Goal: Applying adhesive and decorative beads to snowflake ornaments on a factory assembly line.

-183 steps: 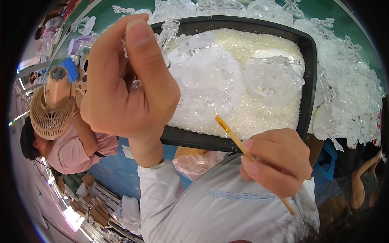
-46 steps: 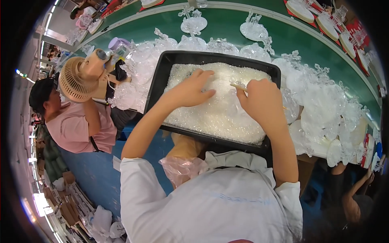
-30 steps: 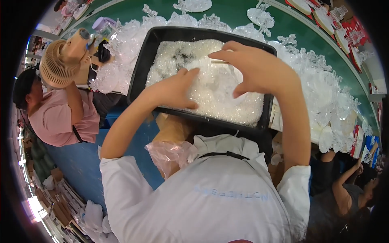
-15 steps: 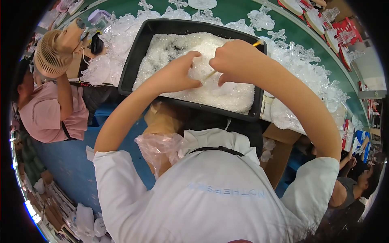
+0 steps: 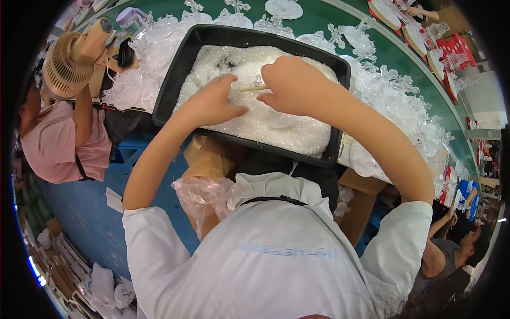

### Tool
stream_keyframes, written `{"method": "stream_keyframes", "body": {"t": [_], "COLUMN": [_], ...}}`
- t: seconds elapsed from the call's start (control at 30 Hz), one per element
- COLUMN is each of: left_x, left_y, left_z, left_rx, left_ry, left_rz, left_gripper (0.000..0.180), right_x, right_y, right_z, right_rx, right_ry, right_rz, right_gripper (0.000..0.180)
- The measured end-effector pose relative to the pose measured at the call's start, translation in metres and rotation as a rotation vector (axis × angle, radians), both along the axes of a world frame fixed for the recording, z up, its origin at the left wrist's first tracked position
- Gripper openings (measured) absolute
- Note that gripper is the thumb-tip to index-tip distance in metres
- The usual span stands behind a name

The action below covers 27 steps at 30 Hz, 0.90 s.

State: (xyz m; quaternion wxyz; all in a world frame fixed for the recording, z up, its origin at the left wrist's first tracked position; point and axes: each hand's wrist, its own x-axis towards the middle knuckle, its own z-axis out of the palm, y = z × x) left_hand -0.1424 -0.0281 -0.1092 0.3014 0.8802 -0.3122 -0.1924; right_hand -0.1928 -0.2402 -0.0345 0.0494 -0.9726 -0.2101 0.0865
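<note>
My right hand (image 5: 289, 85) is closed around a thin pale stick (image 5: 253, 89), possibly a brush handle, which points left toward my other hand. Thumb and fingers of my left hand (image 5: 212, 101) curve apart in a C, as if around a transparent piece; it blends into the white background and I cannot make it out. Both hands are over a black rectangular tray (image 5: 163, 95) filled with small clear, glittering beads (image 5: 289, 133). A darker patch where the beads are thin (image 5: 226, 65) shows toward the tray's far left.
Clear plastic pieces with round bases (image 5: 380, 95) crowd the green table (image 5: 319, 16) around the tray. A beige fan (image 5: 66, 64) stands at left beside a person in pink (image 5: 66, 141). A cardboard box (image 5: 361, 204) is below the tray's right end. Another person (image 5: 451, 250) is at right.
Both hands have shifted left over the beads, and the stick has turned from slanting to nearly level. Its yellow end behind my right hand no longer shows.
</note>
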Motion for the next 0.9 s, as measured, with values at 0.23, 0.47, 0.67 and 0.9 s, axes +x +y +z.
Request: {"method": "stream_keyframes", "body": {"t": [0.23, 0.47, 0.67, 0.9], "left_x": [-0.007, 0.004, 0.005, 0.022], "left_y": [-0.003, 0.016, 0.002, -0.007], "left_z": [0.011, 0.031, 0.023, 0.02], "left_rx": [-0.068, -0.47, -0.616, -1.028], "left_ry": [-0.021, -0.158, 0.416, 0.579], "left_rz": [-0.061, 0.213, 0.202, 0.293], "left_gripper": [0.045, 0.049, 0.065, 0.046], "right_x": [0.027, -0.002, -0.05, -0.071], "right_y": [0.005, -0.032, -0.018, -0.002], "right_z": [0.004, 0.013, -0.027, -0.058], "right_rx": [0.237, 1.026, 1.816, 2.391], "right_ry": [0.125, 0.368, 0.439, 0.72], "right_rz": [-0.199, -0.696, -0.979, -0.985], "right_gripper": [0.03, 0.038, 0.029, 0.019]}}
